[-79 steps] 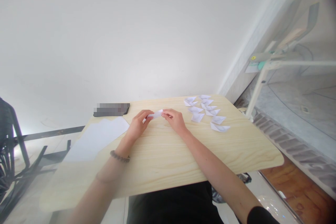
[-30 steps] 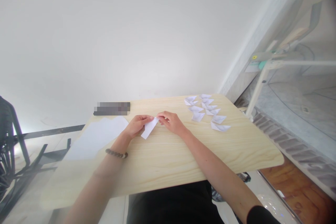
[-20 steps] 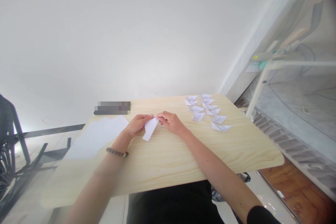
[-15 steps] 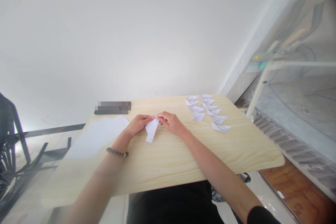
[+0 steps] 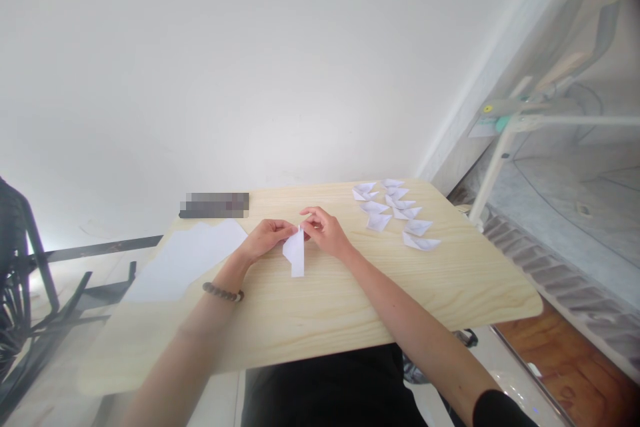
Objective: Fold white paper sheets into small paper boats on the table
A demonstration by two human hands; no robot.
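A small folded white paper (image 5: 295,255) hangs between my hands over the middle of the wooden table (image 5: 320,327). My left hand (image 5: 267,238) pinches its top edge from the left, with a beaded bracelet on that wrist. From the right, my right hand (image 5: 321,229) pinches the top corner between thumb and fingers, one finger raised. The fingertips of both hands are close together at the paper's top. Several folded paper boats (image 5: 379,221) stand in two rough columns to the right of my right hand.
White paper sheets (image 5: 185,260) lie spread on the table's left side. Behind them, near the wall, is a dark blurred-out object (image 5: 215,205). A black chair (image 5: 20,267) stands at the far left, and a white metal frame (image 5: 495,177) at the right.
The folded paper has turned more upright, and its lower end has swung to the right. My right hand's fingers have shifted, with one finger now lifted.
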